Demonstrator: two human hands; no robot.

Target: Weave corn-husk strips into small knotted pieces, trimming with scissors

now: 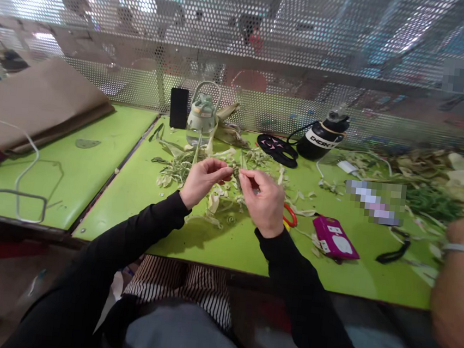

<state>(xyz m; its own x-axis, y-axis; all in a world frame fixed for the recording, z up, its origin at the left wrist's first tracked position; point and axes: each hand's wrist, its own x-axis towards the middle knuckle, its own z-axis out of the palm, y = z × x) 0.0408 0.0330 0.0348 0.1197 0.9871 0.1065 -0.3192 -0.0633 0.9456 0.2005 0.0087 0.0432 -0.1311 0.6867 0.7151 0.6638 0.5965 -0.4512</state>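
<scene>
Both hands are close together above a loose heap of pale green leaf strips and husk-like scraps on the green table. My left hand is closed in a pinch, thumb against forefinger, on a small pale green plant piece. Facing it, my right hand pinches at the same piece from the right. The fingers partly hide it, so its exact kind is unclear. Beside my right wrist lie scissors with a red-orange handle, partly covered by the hand. Green leafy bits spread beyond my left hand.
Behind the heap stand a dark phone, a pale green bottle and a black bottle. A purple box lies to the right, near another person's arm. Brown paper covers part of the left table. A perforated metal screen borders the back.
</scene>
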